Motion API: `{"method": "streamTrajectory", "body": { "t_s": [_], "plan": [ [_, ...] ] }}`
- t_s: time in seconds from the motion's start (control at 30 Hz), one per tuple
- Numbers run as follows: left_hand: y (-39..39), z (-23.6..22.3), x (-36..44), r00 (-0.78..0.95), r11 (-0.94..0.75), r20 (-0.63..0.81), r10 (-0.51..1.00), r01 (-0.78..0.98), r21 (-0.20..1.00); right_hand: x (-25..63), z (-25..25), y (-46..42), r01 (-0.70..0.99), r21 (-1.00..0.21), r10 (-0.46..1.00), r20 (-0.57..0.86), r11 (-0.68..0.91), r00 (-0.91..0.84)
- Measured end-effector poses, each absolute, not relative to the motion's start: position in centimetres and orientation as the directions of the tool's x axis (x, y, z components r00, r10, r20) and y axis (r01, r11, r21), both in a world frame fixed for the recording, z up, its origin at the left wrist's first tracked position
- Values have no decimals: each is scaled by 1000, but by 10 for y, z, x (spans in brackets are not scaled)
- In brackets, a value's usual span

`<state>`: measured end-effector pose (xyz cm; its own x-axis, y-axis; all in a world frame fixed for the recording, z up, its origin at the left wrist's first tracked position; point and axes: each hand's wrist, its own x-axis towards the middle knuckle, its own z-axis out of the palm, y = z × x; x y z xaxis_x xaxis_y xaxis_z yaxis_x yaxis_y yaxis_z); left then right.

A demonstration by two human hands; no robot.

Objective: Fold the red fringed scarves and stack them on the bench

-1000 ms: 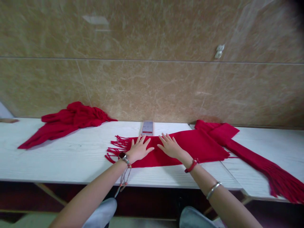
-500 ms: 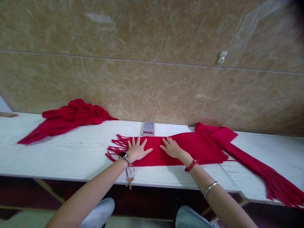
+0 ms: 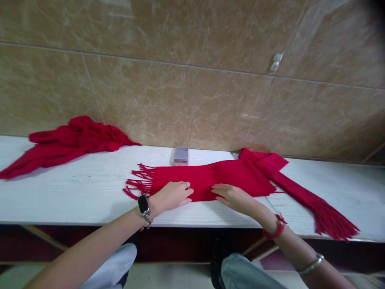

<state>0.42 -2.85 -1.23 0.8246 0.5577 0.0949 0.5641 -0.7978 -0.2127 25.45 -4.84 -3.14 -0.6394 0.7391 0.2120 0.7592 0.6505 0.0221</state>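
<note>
A red fringed scarf (image 3: 207,174) lies spread lengthwise on the white wooden bench top, its tassels at the left end. My left hand (image 3: 173,196) rests on the scarf's near edge, fingers slightly bent and pointing right, the thumb apart from them. Opposite it, my right hand (image 3: 231,196) touches the same near edge with fingers pointing left and the thumb a little apart. Neither hand visibly grips the cloth. At the scarf's right end, a narrow folded red length (image 3: 300,196) runs toward the near edge and ends in fringe; where it joins is unclear.
A crumpled red cloth (image 3: 78,138) lies at the left against the tiled wall (image 3: 180,100). A phone (image 3: 181,156) stands behind the scarf. The white bench top (image 3: 90,200) has a front edge close to my legs. A small white fitting (image 3: 276,62) is on the wall.
Both hands have drawn from the scarf's middle toward its near edge. Their spread fingers have come closer together and turned inward. The view has shifted slightly; the scarf lies much the same.
</note>
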Motion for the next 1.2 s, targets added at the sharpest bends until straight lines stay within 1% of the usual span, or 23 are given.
{"method": "streamTrajectory", "body": {
  "t_s": [0.1, 0.2, 0.3, 0.4, 0.53, 0.6, 0.63, 0.73, 0.8, 0.87, 0.97, 1.03, 1.2],
  "plan": [
    [-32, -8, 8, 827, -793, 62, 559, 555, -251, 256, -24, -50, 749, 86, 730, 175, 657, -661],
    [-32, -8, 9, 844, -809, 36, 536, 525, -265, 258, -22, -52, 738, 125, 722, 152, 664, -675],
    [-30, -9, 8, 852, -818, 42, 522, 513, -260, 260, -25, -52, 735, 155, 712, 182, 660, -678],
    [-27, -10, 9, 841, -809, 61, 538, 535, -241, 261, -29, -51, 750, 179, 718, 217, 636, -661],
    [-25, -9, 9, 819, -793, 56, 571, 568, -220, 261, -31, -47, 784, 190, 755, 211, 592, -621],
    [-25, -7, 9, 819, -794, 65, 570, 570, -213, 261, -30, -46, 807, 176, 778, 217, 563, -590],
    [-25, -5, 8, 820, -796, 67, 568, 568, -207, 261, -30, -46, 824, 147, 790, 236, 547, -566],
    [-27, -2, 6, 821, -798, 57, 569, 567, -202, 264, -31, -46, 863, -18, 816, 335, 505, -471],
    [-29, -2, 5, 819, -791, 63, 570, 568, -228, 267, -33, -46, 850, -106, 813, 372, 517, -448],
    [-31, -2, 4, 820, -785, 67, 569, 565, -252, 270, -36, -46, 813, -107, 785, 358, 573, -506],
    [-33, -2, 3, 818, -783, 56, 573, 566, -258, 272, -39, -46, 757, -44, 730, 306, 652, -611],
    [-36, -2, 4, 816, -780, 59, 574, 568, -264, 272, -39, -46, 749, -27, 720, 299, 663, -626],
    [-42, -3, 12, 824, -774, 83, 560, 556, -302, 275, -33, -50, 726, -56, 704, 308, 685, -640]
  ]
}}
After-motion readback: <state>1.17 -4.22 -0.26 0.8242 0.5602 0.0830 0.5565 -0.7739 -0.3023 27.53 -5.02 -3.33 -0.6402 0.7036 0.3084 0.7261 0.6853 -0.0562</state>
